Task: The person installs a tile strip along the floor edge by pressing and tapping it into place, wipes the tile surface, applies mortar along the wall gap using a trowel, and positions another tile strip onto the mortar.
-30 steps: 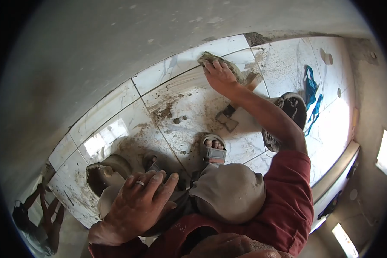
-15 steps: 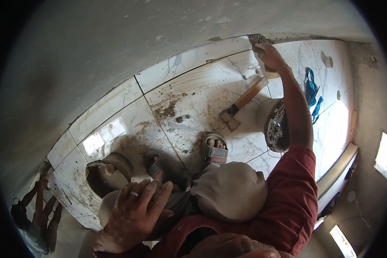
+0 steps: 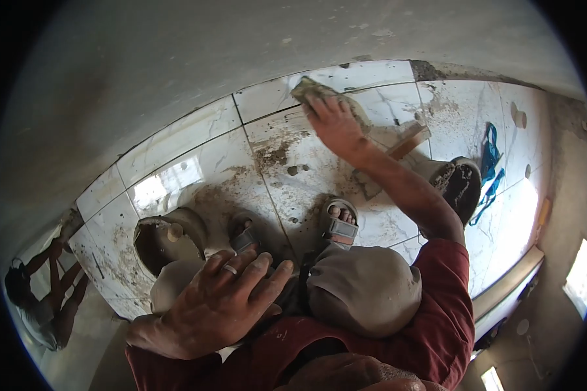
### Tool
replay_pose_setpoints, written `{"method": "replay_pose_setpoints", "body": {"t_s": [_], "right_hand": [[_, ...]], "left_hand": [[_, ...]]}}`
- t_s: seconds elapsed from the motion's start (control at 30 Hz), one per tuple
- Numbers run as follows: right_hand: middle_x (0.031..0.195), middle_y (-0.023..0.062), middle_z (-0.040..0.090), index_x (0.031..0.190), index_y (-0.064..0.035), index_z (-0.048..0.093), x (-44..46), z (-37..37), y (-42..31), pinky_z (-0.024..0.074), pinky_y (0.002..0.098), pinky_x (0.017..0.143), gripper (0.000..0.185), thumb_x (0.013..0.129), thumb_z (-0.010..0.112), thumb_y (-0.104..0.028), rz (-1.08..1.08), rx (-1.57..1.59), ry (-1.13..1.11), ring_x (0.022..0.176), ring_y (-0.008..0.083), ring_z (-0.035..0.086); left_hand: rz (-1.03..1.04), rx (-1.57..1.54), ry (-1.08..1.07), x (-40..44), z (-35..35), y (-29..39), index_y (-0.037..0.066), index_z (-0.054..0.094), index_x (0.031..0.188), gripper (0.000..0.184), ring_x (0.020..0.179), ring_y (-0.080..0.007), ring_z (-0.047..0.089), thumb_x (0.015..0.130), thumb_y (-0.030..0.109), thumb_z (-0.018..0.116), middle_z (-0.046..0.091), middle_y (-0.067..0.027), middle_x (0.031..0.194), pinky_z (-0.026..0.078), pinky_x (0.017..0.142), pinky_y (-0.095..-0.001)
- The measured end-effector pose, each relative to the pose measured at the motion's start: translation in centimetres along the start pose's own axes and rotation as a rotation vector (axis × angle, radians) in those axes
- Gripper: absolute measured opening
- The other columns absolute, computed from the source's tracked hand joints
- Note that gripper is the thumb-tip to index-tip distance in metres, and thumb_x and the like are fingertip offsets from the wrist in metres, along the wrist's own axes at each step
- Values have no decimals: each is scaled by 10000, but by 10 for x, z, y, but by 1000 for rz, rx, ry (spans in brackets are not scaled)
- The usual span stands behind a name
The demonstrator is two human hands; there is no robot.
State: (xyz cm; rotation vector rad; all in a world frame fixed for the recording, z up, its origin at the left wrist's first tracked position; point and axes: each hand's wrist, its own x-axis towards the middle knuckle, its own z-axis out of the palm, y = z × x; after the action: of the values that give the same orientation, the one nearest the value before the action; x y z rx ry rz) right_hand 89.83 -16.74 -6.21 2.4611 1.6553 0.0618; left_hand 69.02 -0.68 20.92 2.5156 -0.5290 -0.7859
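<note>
My right hand (image 3: 336,127) presses a dirty yellow-green sponge (image 3: 304,86) against the white tiles along the base of the wall. The fingers lie over the sponge and hide part of it. My left hand (image 3: 218,296), with a ring on one finger, rests near my left knee. Its fingers are stretched out and it holds nothing. Under my right forearm lies a tool with a wooden handle (image 3: 409,140); the forearm covers part of it. Brown mortar smears (image 3: 274,155) and small lumps (image 3: 293,170) mark the tile floor (image 3: 222,153).
A mortar-crusted bucket (image 3: 169,244) lies at left, and another dirty container (image 3: 460,189) stands at right. Beyond it are blue straps or cloth (image 3: 491,146). The grey wall (image 3: 176,58) curves along the far side. Another person (image 3: 39,300) is at far left.
My right hand has moved left along the wall with the sponge, away from the dark gap at the corner. My left hand stays near my knee. The view has shifted slightly.
</note>
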Motion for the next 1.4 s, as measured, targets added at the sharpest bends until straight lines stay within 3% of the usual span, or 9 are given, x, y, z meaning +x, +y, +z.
{"method": "replay_pose_setpoints", "body": {"t_s": [0.1,0.23,0.3,0.43,0.53,0.6,0.93,1.07,1.4], "right_hand": [[1311,185,405,1211,31,497,29,6,-48,404,425,897,407,839,468,-131,-125,136,131,1108,314,422],[1318,155,401,1228,13,485,67,17,-92,381,401,922,434,833,486,-165,-225,117,112,1139,297,415],[1163,95,516,1055,-4,614,76,33,-101,353,333,858,313,811,485,-151,-250,142,246,1081,237,425],[1252,77,485,1110,-17,592,75,41,-95,336,333,923,366,790,507,-176,-348,97,39,1117,226,422],[1209,61,513,1067,-31,616,64,47,-77,349,328,900,332,788,514,-177,-411,80,68,1113,216,425],[1015,16,533,899,-96,672,58,50,-64,332,292,817,209,755,539,-167,-351,11,228,1017,182,418],[1023,15,538,938,-82,642,3,56,25,389,301,801,205,777,536,-151,-193,-43,145,1010,180,463],[1079,2,546,936,-90,640,-30,72,74,409,321,846,207,756,552,-143,-116,-85,263,1042,180,466],[1126,-16,523,1004,-123,624,-91,95,166,415,375,914,250,765,551,-134,27,-86,130,1089,198,456]], "left_hand": [[-12,16,7,-6,4,1,59,477,1256,555,1071,-275,500,790,320,627,481,-138,1212,401,903,-418],[-37,14,16,-7,4,2,64,477,1257,554,1074,-277,499,787,315,630,478,-135,1225,401,908,-416],[-50,1,11,-6,5,2,68,478,1259,554,1080,-272,499,785,310,632,479,-127,1225,401,909,-416],[-19,14,37,-5,8,-2,50,469,1262,487,1059,-280,499,839,271,566,475,-138,1111,403,880,-431],[-46,8,46,-5,10,-4,49,476,1255,487,1029,-262,500,829,264,573,472,-130,1108,405,867,-429],[-28,23,79,-8,12,-3,48,484,1246,483,1012,-247,500,821,257,579,472,-124,1099,405,860,-424],[-35,-7,74,-11,9,-2,50,478,1249,512,1051,-251,489,815,292,600,472,-118,1092,380,894,-418],[-53,-22,42,-8,8,-2,45,473,1250,533,1080,-255,484,810,314,606,478,-125,1100,369,910,-408],[-65,-31,32,-10,6,-2,40,487,1239,530,1075,-257,489,813,335,598,487,-143,1127,372,911,-398]]}}
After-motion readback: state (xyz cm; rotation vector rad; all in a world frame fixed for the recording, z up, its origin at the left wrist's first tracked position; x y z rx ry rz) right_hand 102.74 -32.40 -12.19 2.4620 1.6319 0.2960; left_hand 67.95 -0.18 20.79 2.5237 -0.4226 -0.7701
